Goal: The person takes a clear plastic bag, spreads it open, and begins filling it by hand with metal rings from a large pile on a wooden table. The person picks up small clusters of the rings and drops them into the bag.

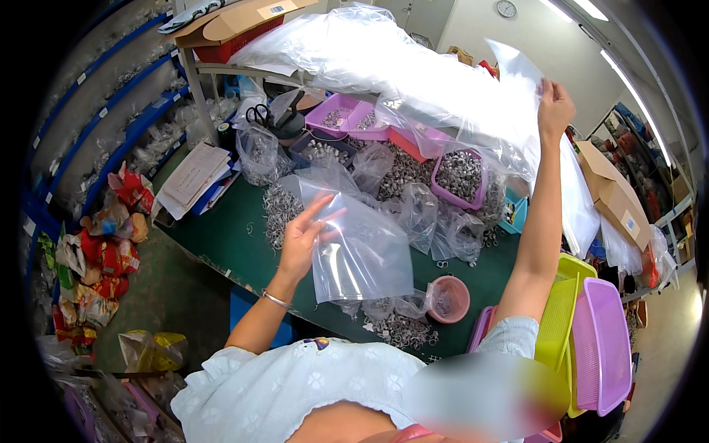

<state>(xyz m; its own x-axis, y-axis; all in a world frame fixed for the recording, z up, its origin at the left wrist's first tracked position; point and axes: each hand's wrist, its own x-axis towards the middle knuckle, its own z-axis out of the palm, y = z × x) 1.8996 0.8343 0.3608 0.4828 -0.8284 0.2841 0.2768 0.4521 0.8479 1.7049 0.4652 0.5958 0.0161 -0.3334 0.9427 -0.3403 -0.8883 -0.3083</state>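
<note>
The left hand (299, 238) held a clear plastic bag (365, 258) above the green tabletop (221, 238), the raised right hand (555, 111) pinched translucent sheeting (515, 68) at the edge of a white plastic pile (428, 74), while metal rings (402, 331) lay beside a pink cup (462, 299).

We're looking out from the person's head, through the left one of two wide fisheye cameras, and the lens is pointing down and forward across the green table (229, 236). The person's own shirt (295, 376) is filling the lower edge, right up close, while the left hand (299, 238) is showing near the middle and the right hand (555, 111) is reaching farther off, up on the right. The view is sweeping wide: blue shelves (148, 118) are curving down the left, a wall clock (506, 8) is sitting far back at the top, and straight edges are bending toward the dark rim.
</note>
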